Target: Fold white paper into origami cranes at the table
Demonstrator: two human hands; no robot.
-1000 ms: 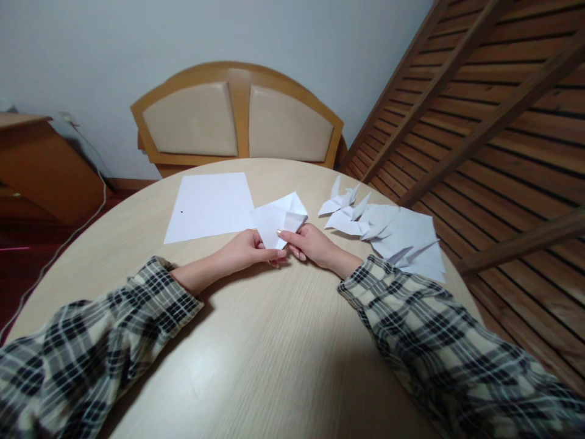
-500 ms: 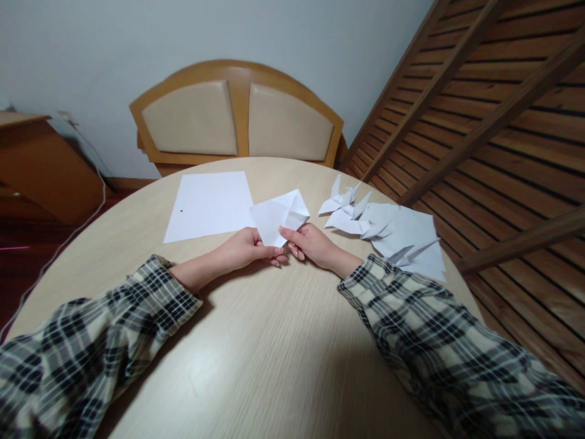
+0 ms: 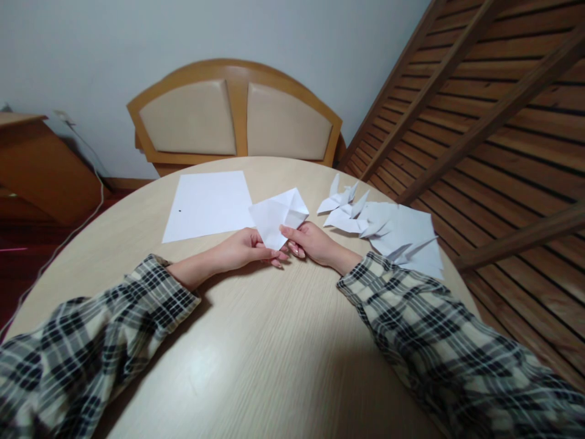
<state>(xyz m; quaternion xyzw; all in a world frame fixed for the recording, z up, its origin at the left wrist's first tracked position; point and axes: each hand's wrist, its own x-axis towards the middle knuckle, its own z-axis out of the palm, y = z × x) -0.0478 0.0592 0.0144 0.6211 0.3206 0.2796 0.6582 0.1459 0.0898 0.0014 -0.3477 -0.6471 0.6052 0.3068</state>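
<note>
A partly folded white paper (image 3: 278,214) stands up from the round wooden table (image 3: 274,341), held at its lower corner by both hands. My left hand (image 3: 242,249) pinches that corner from the left, thumb on top. My right hand (image 3: 308,242) pinches it from the right, fingers curled under the paper. Both wrists rest on the tabletop. Plaid sleeves cover both forearms.
A flat white sheet (image 3: 208,204) with a small dark dot lies at the back left. Several folded paper figures (image 3: 347,207) and loose sheets (image 3: 409,238) lie at the right. A padded wooden chair (image 3: 237,116) stands behind the table; slatted wooden panels (image 3: 493,122) rise on the right.
The folded paper has shifted very slightly; my right thumb has slid a little along its lower edge. Both hands stay in the same place.
</note>
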